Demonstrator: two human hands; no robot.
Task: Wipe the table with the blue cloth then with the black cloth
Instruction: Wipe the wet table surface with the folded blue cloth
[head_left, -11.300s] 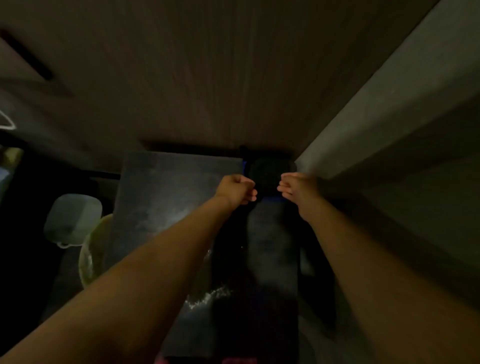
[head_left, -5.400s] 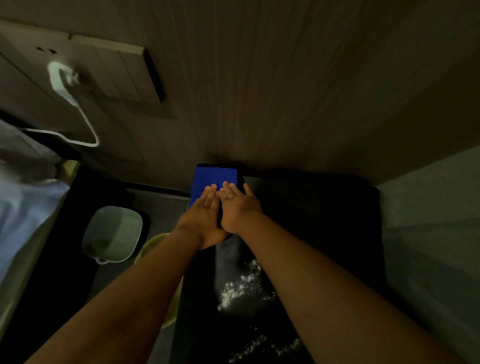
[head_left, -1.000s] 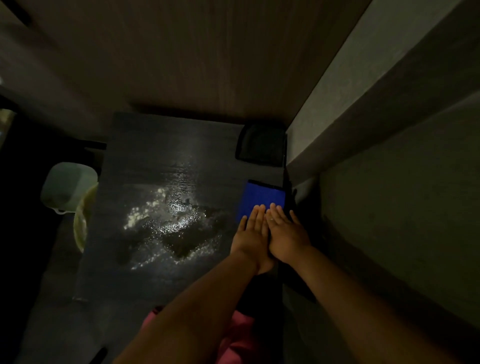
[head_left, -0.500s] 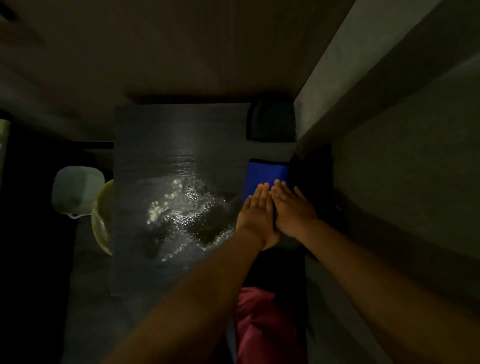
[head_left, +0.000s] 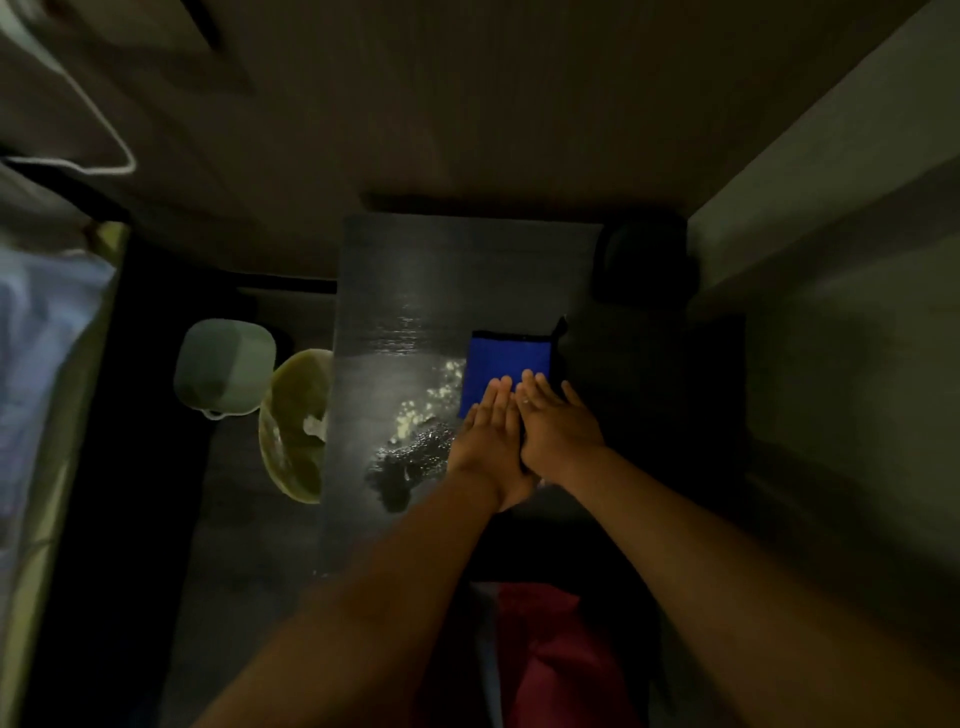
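Observation:
The folded blue cloth (head_left: 506, 364) lies flat on the dark table (head_left: 410, 270), near its middle. My left hand (head_left: 488, 441) and my right hand (head_left: 556, 431) rest side by side on the cloth's near half, palms down, fingers straight and together, pressing it against the tabletop. White powder and a wet patch (head_left: 415, 436) spread just left of the cloth. The black cloth (head_left: 644, 265) sits folded at the table's far right corner, apart from both hands.
A yellow-green bowl (head_left: 293, 431) and a pale lidded container (head_left: 226, 364) stand off the table's left edge. A wall runs along the back, a grey ledge (head_left: 831, 171) on the right. Red clothing (head_left: 550, 649) shows below my arms. A bed edge lies at far left.
Both hands have slid the blue cloth leftward from the table's right edge to the edge of the spilled powder. The black cloth has stayed in the corner.

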